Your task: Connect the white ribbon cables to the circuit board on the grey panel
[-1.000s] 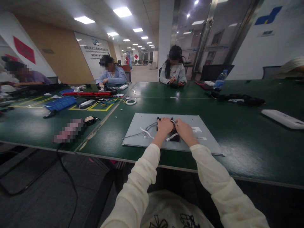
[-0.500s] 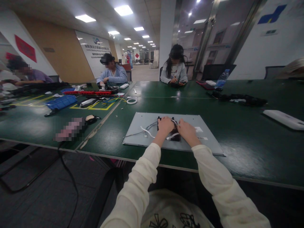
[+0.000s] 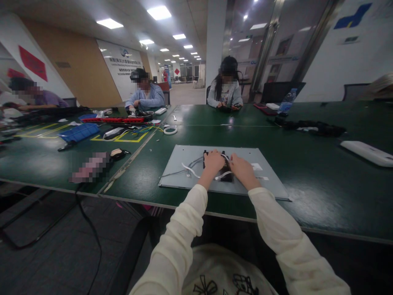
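A flat grey metal panel (image 3: 176, 157) lies on the table before me, with a black board-like part (image 3: 227, 178) at its middle. My left hand (image 3: 214, 161) is closed over the left side of that black part, its fingers curled down onto it. My right hand (image 3: 241, 167) touches the part's right side, fingers bent and pinched together; what sits between the fingertips is too small to make out. A white flat cable (image 3: 190, 170) and grey wires (image 3: 176, 173) run leftward across the panel. White labels (image 3: 256, 166) show right of my right hand.
To the left are a blurred pinkish item (image 3: 92, 167), a blue tray (image 3: 80, 132) and a white tape roll (image 3: 170, 130). A white device (image 3: 367, 153), black cables (image 3: 310, 128) and a bottle (image 3: 287, 101) stand right. Several people sit around the table.
Both my hands stay in nearly the same place on the black part, with only slight finger movement at the right hand. The person opposite has lowered a hand toward the table.
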The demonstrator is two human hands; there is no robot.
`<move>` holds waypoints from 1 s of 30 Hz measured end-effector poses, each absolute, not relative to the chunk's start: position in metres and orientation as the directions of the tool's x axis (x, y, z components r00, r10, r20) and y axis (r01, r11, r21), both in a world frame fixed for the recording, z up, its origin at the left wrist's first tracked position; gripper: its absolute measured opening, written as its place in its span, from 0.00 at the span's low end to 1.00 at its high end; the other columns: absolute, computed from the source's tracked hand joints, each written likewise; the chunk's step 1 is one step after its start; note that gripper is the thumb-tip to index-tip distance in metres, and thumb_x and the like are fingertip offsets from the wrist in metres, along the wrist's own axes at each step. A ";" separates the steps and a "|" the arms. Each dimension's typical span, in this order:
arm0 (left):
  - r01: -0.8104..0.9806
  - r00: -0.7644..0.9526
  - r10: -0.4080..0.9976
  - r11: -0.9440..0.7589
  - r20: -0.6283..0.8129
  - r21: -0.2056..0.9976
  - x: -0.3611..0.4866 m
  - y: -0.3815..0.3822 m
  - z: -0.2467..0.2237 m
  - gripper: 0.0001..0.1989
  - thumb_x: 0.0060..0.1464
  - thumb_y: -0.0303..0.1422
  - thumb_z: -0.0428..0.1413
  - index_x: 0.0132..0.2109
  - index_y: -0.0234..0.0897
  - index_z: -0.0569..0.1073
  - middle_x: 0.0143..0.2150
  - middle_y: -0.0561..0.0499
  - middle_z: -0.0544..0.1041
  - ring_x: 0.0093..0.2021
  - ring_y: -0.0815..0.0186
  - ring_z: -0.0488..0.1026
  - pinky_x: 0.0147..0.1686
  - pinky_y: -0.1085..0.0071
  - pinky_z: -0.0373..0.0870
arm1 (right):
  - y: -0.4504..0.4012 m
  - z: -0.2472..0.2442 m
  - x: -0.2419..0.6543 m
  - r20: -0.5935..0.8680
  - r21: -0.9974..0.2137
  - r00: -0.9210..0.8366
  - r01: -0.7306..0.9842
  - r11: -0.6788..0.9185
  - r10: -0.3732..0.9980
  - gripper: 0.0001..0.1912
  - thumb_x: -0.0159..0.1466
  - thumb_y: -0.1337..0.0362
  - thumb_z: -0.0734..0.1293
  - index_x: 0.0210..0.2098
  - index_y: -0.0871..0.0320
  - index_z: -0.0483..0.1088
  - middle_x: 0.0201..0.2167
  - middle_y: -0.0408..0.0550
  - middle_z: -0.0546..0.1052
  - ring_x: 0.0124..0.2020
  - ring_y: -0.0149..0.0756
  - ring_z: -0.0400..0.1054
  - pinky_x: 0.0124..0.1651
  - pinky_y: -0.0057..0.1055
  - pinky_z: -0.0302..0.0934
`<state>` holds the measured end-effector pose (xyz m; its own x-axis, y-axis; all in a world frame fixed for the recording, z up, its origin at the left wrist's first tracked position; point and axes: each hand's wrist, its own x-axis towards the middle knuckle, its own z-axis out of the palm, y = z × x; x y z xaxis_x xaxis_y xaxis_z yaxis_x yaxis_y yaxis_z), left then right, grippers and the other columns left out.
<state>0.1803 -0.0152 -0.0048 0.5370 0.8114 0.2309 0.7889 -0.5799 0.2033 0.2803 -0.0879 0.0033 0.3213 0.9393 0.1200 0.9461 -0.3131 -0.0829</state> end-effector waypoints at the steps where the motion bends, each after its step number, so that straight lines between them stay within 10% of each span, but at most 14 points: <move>1: 0.789 0.533 0.812 -0.578 0.238 0.206 0.180 -0.015 -0.005 0.16 0.57 0.31 0.42 0.44 0.32 0.72 0.49 0.40 0.70 0.50 0.55 0.66 0.51 0.55 0.58 | -0.088 0.003 0.280 0.125 -0.078 0.319 0.947 -0.311 0.940 0.10 0.66 0.63 0.54 0.44 0.60 0.60 0.34 0.54 0.75 0.37 0.45 0.71 0.33 0.32 0.56; 10: 0.768 0.564 0.781 -0.615 0.267 0.176 0.180 -0.014 -0.004 0.15 0.57 0.30 0.44 0.40 0.31 0.73 0.43 0.39 0.74 0.49 0.57 0.68 0.54 0.55 0.54 | -0.087 0.003 0.285 0.151 -0.089 0.300 0.953 -0.289 0.942 0.09 0.63 0.64 0.57 0.39 0.58 0.65 0.32 0.52 0.74 0.36 0.42 0.69 0.32 0.30 0.53; 21: 0.781 0.434 0.751 -0.589 0.497 0.209 0.173 -0.027 0.018 0.18 0.58 0.28 0.43 0.55 0.33 0.62 0.48 0.42 0.72 0.54 0.62 0.64 0.58 0.60 0.50 | -0.082 0.004 0.290 0.512 -0.310 0.238 0.947 -0.080 0.825 0.08 0.61 0.67 0.58 0.36 0.58 0.68 0.33 0.49 0.73 0.34 0.37 0.66 0.36 0.30 0.54; 30: 0.954 0.146 0.956 -0.204 0.256 0.219 0.074 -0.008 0.049 0.16 0.57 0.36 0.45 0.48 0.33 0.68 0.47 0.38 0.71 0.48 0.55 0.70 0.43 0.65 0.66 | -0.079 0.000 0.285 0.570 -0.345 0.098 0.930 0.129 0.816 0.08 0.62 0.66 0.57 0.34 0.58 0.67 0.32 0.49 0.72 0.34 0.36 0.64 0.38 0.31 0.56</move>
